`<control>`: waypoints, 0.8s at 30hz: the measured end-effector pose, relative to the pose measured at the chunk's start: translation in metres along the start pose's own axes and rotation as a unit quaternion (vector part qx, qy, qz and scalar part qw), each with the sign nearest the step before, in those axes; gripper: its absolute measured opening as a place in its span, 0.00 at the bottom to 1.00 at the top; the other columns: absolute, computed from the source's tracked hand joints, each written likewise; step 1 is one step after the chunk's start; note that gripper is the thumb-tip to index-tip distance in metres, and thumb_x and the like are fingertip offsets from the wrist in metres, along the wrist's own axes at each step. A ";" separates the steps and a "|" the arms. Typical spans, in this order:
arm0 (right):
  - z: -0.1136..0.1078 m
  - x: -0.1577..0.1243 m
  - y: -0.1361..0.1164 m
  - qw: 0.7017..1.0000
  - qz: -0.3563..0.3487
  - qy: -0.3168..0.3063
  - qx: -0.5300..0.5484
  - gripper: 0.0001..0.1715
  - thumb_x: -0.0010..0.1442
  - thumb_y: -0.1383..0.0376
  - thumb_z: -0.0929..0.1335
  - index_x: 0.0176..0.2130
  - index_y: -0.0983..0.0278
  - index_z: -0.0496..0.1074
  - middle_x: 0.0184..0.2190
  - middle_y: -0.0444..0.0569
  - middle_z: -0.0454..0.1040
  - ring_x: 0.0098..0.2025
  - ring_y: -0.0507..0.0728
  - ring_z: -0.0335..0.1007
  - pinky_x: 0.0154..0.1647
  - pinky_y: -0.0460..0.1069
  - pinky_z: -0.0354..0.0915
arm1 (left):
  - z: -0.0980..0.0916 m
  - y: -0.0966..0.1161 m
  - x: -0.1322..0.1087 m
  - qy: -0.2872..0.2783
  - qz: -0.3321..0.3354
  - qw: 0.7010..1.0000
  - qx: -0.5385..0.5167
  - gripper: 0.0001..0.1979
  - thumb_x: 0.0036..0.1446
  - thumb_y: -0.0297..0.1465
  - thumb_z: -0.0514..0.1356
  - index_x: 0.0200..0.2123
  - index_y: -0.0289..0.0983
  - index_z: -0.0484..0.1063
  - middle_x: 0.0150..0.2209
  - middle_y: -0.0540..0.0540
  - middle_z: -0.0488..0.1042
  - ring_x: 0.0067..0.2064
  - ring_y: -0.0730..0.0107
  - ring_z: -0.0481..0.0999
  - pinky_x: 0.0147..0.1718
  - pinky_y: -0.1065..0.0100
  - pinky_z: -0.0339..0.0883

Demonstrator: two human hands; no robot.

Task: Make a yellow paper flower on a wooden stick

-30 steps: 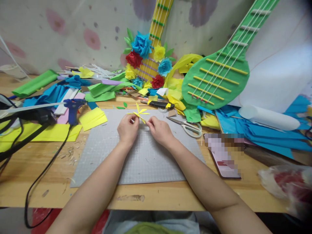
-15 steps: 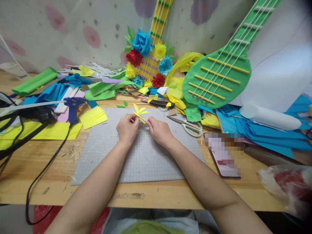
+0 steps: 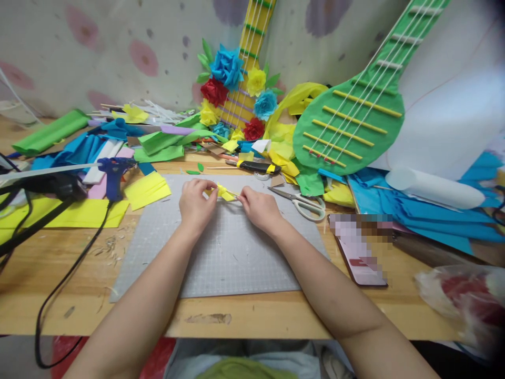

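Above the cutting mat [image 3: 236, 258], a small yellow paper flower [image 3: 224, 192] is between my two hands. My left hand [image 3: 197, 204] is closed, thumb and forefinger pinching a petal at the flower's left side. My right hand [image 3: 261, 209] is closed on a thin stick [image 3: 237, 196] whose tip reaches toward the flower; the rest of the stick is hidden in the fingers. Scissors [image 3: 302, 202] with pale handles lie to the right of my right hand. Beyond the hands is a black and yellow utility knife [image 3: 256, 167].
A blue glue gun [image 3: 114, 176] with a cord stands at left beside yellow paper [image 3: 148, 190]. At the back are a green paper-covered guitar shape [image 3: 349, 131] and a yellow one with paper flowers [image 3: 226, 66]. A phone [image 3: 357, 252] lies at right.
The flower has turned, and its spread petals now look bunched together. My left hand has moved slightly left, from the flower's base to a petal. My right hand stays in nearly the same place.
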State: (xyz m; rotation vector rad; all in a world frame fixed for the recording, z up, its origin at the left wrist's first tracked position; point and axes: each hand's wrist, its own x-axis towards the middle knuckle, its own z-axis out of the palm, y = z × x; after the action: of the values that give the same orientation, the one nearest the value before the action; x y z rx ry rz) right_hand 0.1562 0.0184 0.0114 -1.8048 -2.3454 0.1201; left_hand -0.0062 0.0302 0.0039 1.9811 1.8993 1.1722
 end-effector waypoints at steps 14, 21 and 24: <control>0.002 0.002 0.011 0.998 -0.057 0.013 0.008 0.14 0.63 0.57 0.57 0.38 0.60 0.67 0.33 0.46 0.74 0.34 0.53 0.67 0.28 0.46 0.47 | -0.006 -0.024 0.015 -0.128 0.101 0.986 -0.023 0.07 0.46 0.35 0.62 0.31 0.42 0.75 0.35 0.47 0.68 0.43 0.65 0.65 0.46 0.62 0.57; 0.004 0.002 0.013 0.996 -0.074 0.016 0.039 0.12 0.62 0.58 0.59 0.39 0.60 0.68 0.39 0.46 0.71 0.39 0.52 0.65 0.30 0.45 0.51 | -0.006 -0.026 0.013 -0.150 0.160 0.974 0.053 0.06 0.46 0.35 0.63 0.30 0.41 0.74 0.35 0.47 0.68 0.41 0.64 0.64 0.44 0.61 0.57; 0.004 0.002 0.014 0.996 -0.076 0.011 0.043 0.12 0.62 0.59 0.59 0.39 0.61 0.68 0.38 0.46 0.70 0.38 0.51 0.66 0.30 0.45 0.52 | -0.007 -0.024 0.013 -0.140 0.179 0.970 0.083 0.05 0.47 0.34 0.62 0.29 0.41 0.74 0.34 0.47 0.69 0.41 0.64 0.64 0.42 0.61 0.57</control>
State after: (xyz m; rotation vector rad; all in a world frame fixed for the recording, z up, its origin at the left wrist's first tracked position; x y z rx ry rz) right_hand 0.1679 0.0238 0.0051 -1.5755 -2.4109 0.1764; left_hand -0.0301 0.0435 -0.0004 2.5042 1.5879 0.7613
